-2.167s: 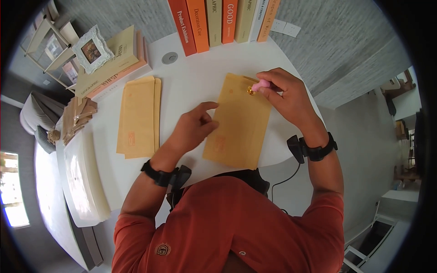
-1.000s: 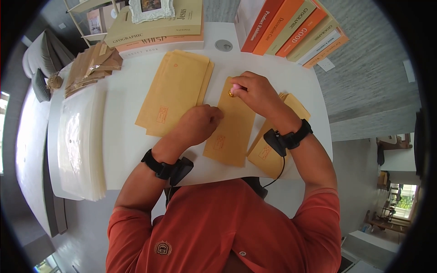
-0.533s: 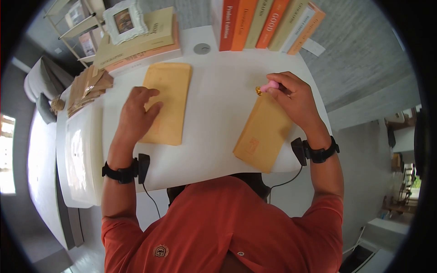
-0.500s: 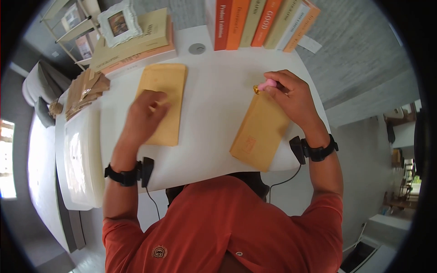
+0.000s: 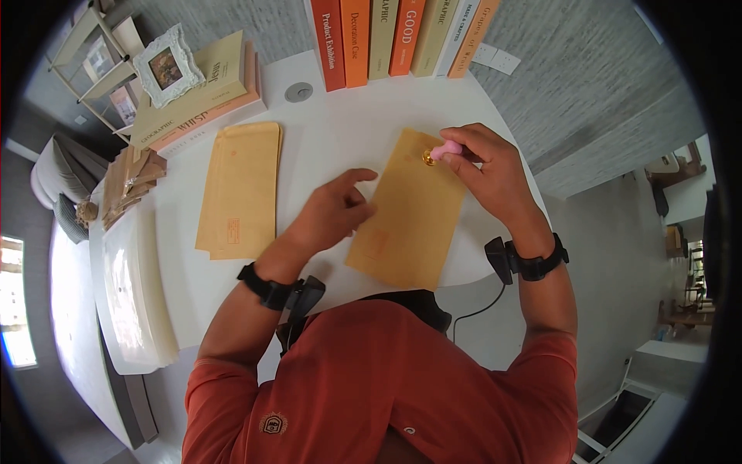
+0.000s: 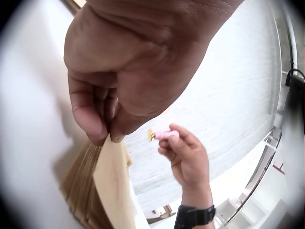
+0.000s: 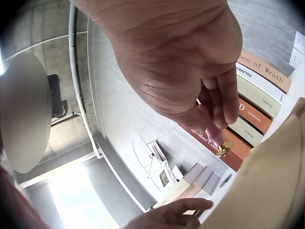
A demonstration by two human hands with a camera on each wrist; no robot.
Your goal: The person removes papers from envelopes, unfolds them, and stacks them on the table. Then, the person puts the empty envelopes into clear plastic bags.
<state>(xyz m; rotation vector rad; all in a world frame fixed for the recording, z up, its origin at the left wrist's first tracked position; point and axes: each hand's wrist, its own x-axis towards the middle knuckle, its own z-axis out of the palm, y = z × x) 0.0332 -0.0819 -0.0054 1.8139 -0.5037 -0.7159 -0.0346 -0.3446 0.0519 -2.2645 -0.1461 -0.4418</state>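
In the head view a stack of tan envelopes point(image 5: 410, 209) lies at the right of the white desk. My left hand point(image 5: 328, 210) is at its left edge; the left wrist view shows its thumb and fingers pinching the edge of the top envelope point(image 6: 114, 183). My right hand point(image 5: 491, 166) grips the pink handle of a stamp point(image 5: 446, 151), its gold head over the stack's upper right part. The right wrist view shows that gold head point(image 7: 225, 148) close above the paper. A second pile of envelopes point(image 5: 239, 185) lies at the left, with small reddish marks on top.
Upright books point(image 5: 355, 42) stand at the back, beside a round grey desk insert point(image 5: 298, 93). At the back left, stacked books point(image 5: 201, 116) hold a white picture frame point(image 5: 168, 66). Brown paper packets point(image 5: 135, 182) and clear plastic sleeves point(image 5: 131, 294) lie along the left side.
My left hand has moved right, from the left envelope pile to the right stack. The right hand still holds the stamp, now over the stack's upper part. The head view has turned.
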